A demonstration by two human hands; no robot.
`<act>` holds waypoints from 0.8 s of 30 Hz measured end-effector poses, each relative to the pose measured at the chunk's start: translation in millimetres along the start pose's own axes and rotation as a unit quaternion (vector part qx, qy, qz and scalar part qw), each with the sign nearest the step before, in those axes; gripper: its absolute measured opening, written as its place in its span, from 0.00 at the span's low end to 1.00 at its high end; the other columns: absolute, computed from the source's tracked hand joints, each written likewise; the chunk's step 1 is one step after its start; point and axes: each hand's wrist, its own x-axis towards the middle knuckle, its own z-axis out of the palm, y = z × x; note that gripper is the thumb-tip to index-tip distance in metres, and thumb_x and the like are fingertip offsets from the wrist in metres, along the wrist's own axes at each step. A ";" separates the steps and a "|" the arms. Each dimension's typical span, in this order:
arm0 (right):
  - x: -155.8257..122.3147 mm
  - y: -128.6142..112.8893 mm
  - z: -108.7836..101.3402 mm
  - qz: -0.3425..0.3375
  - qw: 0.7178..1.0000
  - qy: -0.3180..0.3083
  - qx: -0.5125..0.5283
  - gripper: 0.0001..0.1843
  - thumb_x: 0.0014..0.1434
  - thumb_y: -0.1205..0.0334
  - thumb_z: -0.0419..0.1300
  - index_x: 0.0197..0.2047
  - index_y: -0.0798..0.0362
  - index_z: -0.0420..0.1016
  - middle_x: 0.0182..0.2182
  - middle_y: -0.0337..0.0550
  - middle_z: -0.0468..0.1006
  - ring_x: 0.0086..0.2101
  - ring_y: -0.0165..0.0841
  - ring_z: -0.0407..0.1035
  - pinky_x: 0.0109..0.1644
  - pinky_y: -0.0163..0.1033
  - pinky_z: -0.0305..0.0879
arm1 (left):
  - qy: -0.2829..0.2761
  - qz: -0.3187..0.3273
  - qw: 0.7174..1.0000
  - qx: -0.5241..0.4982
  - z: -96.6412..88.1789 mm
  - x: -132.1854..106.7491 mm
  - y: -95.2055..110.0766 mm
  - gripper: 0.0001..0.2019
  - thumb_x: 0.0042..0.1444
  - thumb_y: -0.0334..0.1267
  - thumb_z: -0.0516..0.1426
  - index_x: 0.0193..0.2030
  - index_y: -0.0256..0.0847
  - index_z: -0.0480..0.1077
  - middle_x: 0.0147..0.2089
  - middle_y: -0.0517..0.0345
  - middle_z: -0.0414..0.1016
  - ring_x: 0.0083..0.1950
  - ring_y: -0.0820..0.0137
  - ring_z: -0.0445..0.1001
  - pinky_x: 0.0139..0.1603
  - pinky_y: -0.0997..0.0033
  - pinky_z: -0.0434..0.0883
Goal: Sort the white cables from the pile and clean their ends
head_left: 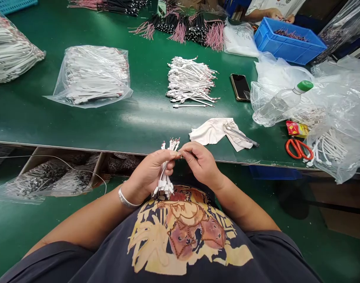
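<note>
A small bundle of short white cables (165, 181) is gripped in my left hand (152, 169), upright, with bare reddish wire ends on top and white connectors below. Thumb and forefinger of my right hand (202, 163) pinch close beside my left fingertips. Between the two hands shows a thin end, perhaps a wire, too small to make out. Beyond my hands lies a loose pile of similar white cables (191, 80) on the green table. Just past my right hand are a white cloth (211, 131) and metal tweezers (241, 135) resting on it.
Bagged white cables (96, 74) lie at the left. On the right are a phone (240, 87), a plastic bottle (278, 104), red-handled scissors (298, 149) and plastic bags. Black and pink wire bundles (182, 29) and a blue bin (289, 45) stand behind, near another person's hands (281, 16).
</note>
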 end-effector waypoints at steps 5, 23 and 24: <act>-2.3 0.4 3.0 -0.018 0.999 0.014 -0.030 0.07 0.64 0.66 0.49 0.36 0.51 0.67 0.35 0.44 0.71 0.38 0.33 0.66 0.46 0.42 0.64 | 0.005 -0.003 1.000 -0.007 -0.1 0.6 -0.7 0.05 0.45 0.31 0.63 0.30 0.31 0.75 0.26 0.61 0.70 0.21 0.85 0.61 0.17 0.87 0.58; 5.3 -4.0 -4.7 -0.017 0.998 -0.032 -0.051 0.08 0.64 0.65 0.49 0.36 0.52 0.68 0.35 0.45 0.74 0.39 0.33 0.66 0.47 0.41 0.63 | 0.003 0.012 1.000 0.010 -0.9 0.3 -1.6 0.05 0.47 0.31 0.62 0.31 0.31 0.74 0.26 0.62 0.66 0.21 0.85 0.60 0.17 0.87 0.57; 4.9 -4.4 -4.5 -0.018 0.998 -0.027 -0.057 0.08 0.64 0.65 0.49 0.36 0.52 0.68 0.35 0.45 0.74 0.40 0.33 0.66 0.48 0.42 0.63 | 0.003 0.013 1.000 0.011 -1.0 0.2 -1.5 0.05 0.47 0.31 0.62 0.31 0.30 0.74 0.27 0.61 0.67 0.22 0.85 0.60 0.17 0.87 0.57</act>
